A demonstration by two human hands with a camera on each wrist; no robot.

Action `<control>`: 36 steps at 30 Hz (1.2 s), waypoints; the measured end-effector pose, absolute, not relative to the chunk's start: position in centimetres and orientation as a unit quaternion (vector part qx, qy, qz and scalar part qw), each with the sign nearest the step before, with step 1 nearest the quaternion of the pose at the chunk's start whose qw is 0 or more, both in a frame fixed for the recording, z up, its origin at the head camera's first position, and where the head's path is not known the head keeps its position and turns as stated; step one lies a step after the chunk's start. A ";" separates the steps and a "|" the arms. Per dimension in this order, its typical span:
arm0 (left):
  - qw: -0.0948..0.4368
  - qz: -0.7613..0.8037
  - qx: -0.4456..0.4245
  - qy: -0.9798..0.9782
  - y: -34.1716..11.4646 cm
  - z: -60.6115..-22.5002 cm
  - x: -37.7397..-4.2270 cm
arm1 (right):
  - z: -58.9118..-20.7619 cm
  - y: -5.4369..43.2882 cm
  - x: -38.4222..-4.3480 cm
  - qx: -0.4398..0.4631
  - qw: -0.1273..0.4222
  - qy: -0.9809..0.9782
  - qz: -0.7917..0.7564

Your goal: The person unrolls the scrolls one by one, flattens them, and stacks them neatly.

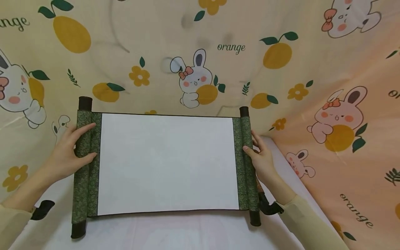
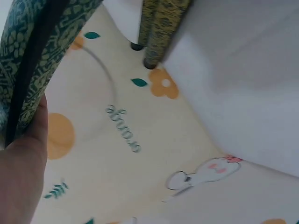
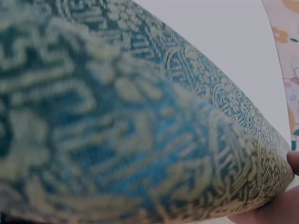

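Note:
A hanging scroll with a blank white sheet (image 1: 167, 163) and green patterned brocade ends is spread upright between my two hands. My left hand (image 1: 65, 152) grips the left roller (image 1: 82, 194), thumb and a finger across its front. On the other side, my right hand (image 1: 262, 159) holds the right roller (image 1: 251, 173), its thumb in front and its other fingers partly hidden behind. In the left wrist view, my left hand (image 2: 23, 163) shows beside a dark-striped brocade roll (image 2: 42, 60). The right wrist view is filled by brocade (image 3: 154, 121), with my right hand (image 3: 268, 210) at its edge.
Behind the scroll hangs a cream cloth (image 1: 150, 31) printed with rabbits and oranges, turning pinkish at the right. A white surface (image 1: 162, 232) lies below. Black curved pieces (image 1: 43, 210) sit at both wrists.

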State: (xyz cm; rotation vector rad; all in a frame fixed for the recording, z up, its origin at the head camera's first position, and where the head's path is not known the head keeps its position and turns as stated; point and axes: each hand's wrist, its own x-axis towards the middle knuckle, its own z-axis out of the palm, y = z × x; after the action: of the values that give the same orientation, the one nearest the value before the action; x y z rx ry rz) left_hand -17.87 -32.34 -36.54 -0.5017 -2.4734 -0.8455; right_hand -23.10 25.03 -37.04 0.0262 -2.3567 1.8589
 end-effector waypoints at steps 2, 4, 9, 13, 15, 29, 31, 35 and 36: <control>0.229 -0.309 -0.187 -0.904 -33.0 -36.9 -18.2 | -37.4 24.7 -23.5 0.004 0.051 -0.780 0.624; 0.210 -0.322 -0.185 -0.904 -33.7 -37.1 -18.6 | -37.9 24.5 -24.0 0.006 0.035 -0.782 0.622; 0.177 -0.340 -0.167 -0.908 -35.0 -37.6 -19.6 | -39.1 24.4 -25.7 0.025 0.011 -0.815 0.579; 0.168 -0.334 -0.129 -0.919 -35.6 -38.0 -20.2 | -39.8 24.7 -27.2 0.049 0.002 -0.844 0.534; 0.157 -0.328 -0.108 -0.925 -35.7 -38.2 -20.5 | -40.0 24.8 -27.8 0.063 0.001 -0.856 0.513; 0.095 -0.308 -0.056 -0.945 -35.9 -40.7 -22.9 | -42.0 24.6 -32.2 0.115 0.002 -0.897 0.427; 0.096 -0.308 -0.055 -0.945 -35.9 -41.3 -23.2 | -42.4 24.6 -32.8 0.114 -0.004 -0.899 0.424; 0.108 -0.304 -0.062 -0.944 -35.9 -42.4 -23.8 | -43.1 24.6 -33.6 0.109 -0.019 -0.904 0.413; 0.110 -0.301 -0.064 -0.945 -35.9 -42.6 -24.0 | -43.3 24.5 -33.7 0.109 -0.022 -0.906 0.408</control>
State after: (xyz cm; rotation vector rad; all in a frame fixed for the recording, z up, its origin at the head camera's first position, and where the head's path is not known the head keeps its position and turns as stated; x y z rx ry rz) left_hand -23.97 -35.89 -42.60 -0.1892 -2.7778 -0.8842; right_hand -33.74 24.55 -43.31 0.3462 -2.8886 1.2991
